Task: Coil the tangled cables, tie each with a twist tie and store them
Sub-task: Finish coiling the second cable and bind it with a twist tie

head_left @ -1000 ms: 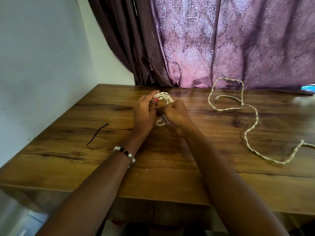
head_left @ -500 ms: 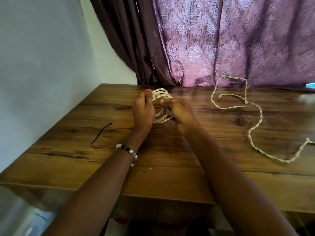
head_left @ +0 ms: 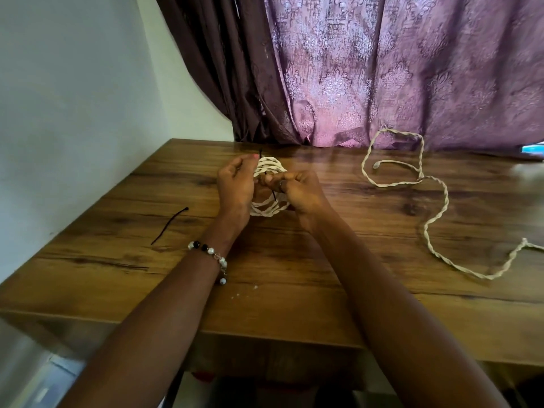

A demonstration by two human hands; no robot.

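Between both hands at bench centre: coiled cable (head_left: 269, 209), left hand (head_left: 235, 188) curled round its 9 o'clock side. Right hand (head_left: 300, 191) pinches black twist tie (head_left: 273, 195), long axis 12-to-6 across coil. Second cable (head_left: 435, 207) loose at 3 o'clock, nearer right hand. Spare tie (head_left: 169, 226) at 9 o'clock.

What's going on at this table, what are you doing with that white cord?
A person is tidying cables at a wooden table. Both hands hold a coiled white cable: the left hand grips the coil, and the right hand pinches a thin black twist tie against it, apparently tying it. A second twisted white cable lies loose to the right, uncoiled, and a spare black tie lies to the left.
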